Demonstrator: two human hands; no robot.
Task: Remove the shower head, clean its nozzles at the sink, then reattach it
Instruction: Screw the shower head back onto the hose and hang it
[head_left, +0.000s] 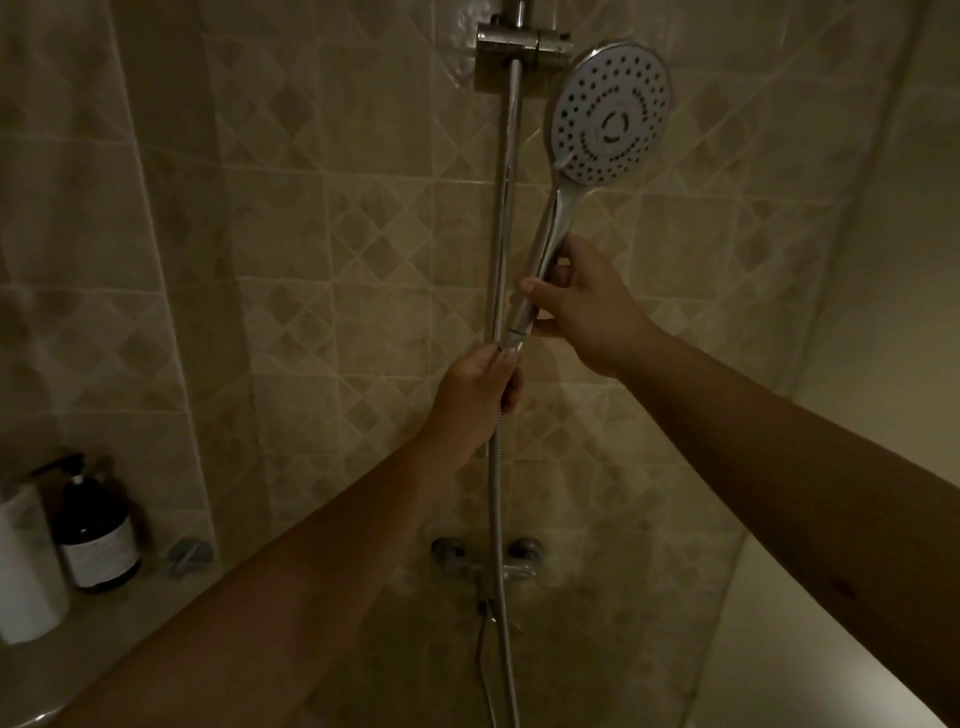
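Here, bottles (98, 530) stand at the ledge's left end. Our left hand (480, 395) pinches the hose (498, 519) nut, likely to unscrew it, while our right hand (582, 306) grips the handle, steadying the head (610, 114) beside the rail (506, 208).

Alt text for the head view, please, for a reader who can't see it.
A right hand grips the handle of a shower head while the left hand pinches the hose nut just below it, in front of a tiled wall. Two bottles stand on a ledge at lower left.
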